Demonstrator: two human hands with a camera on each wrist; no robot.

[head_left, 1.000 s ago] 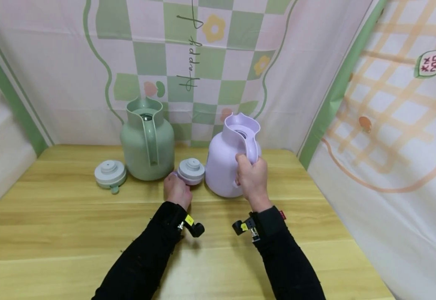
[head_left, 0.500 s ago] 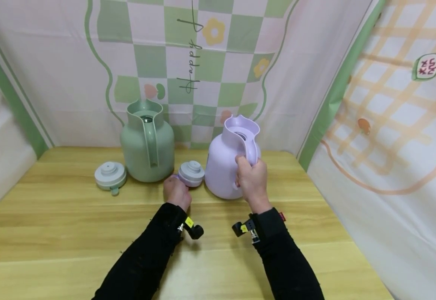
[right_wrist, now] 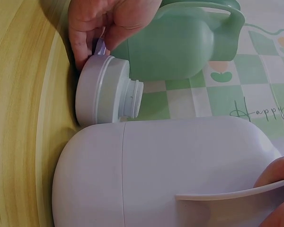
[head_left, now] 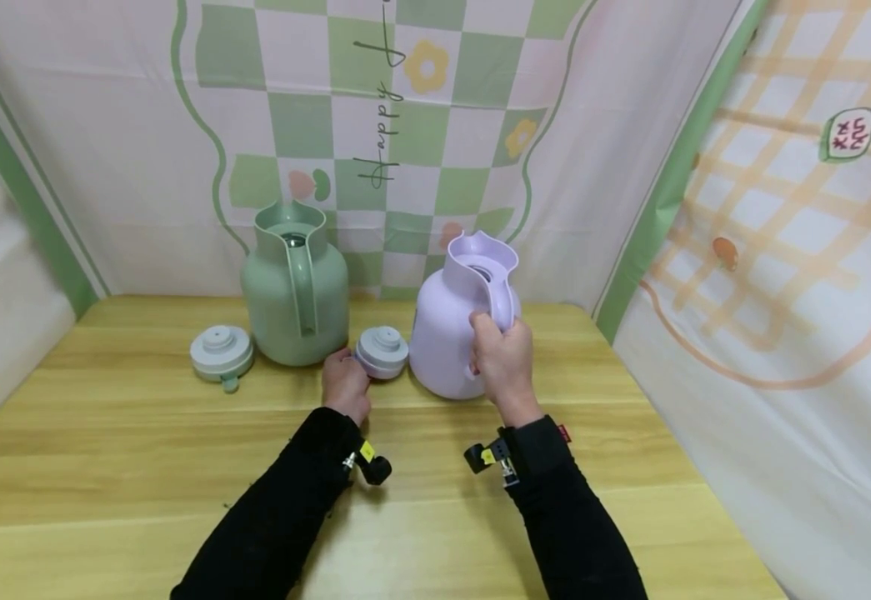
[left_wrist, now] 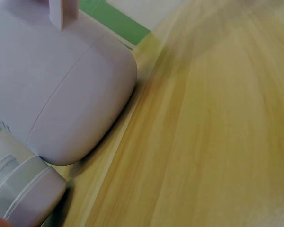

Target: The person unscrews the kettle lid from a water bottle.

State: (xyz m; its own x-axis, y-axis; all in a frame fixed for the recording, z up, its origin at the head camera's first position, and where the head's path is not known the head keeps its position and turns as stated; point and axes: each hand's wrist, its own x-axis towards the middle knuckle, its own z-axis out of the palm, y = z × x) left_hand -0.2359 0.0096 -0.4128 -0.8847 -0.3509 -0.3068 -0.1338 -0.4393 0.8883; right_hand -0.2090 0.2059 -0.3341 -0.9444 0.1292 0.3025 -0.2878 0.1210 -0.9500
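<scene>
A lilac thermos jug (head_left: 446,333) stands lidless on the table, right of centre. My right hand (head_left: 505,358) grips its handle, with thumb and fingers wrapped round it; part of that grip shows at the right wrist view's edge. Between the two jugs lies a grey-topped lid (head_left: 382,352) with a lilac base. My left hand (head_left: 347,385) is at the lid's left side, pinching its small lilac tab (right_wrist: 101,46) between thumb and fingers in the right wrist view. Only a sliver of that hand shows in the left wrist view, beside the lid (left_wrist: 31,196).
A green thermos jug (head_left: 296,287) stands lidless just behind my left hand. Left of it lies another grey lid (head_left: 221,352) with a green tab. The wooden table (head_left: 105,467) meets a printed cloth backdrop (head_left: 300,125) behind, with cloth at both sides.
My left hand has shifted slightly left, and the lid has stayed nearly in place beside the lilac jug. My right hand keeps its grip on the handle without visible movement.
</scene>
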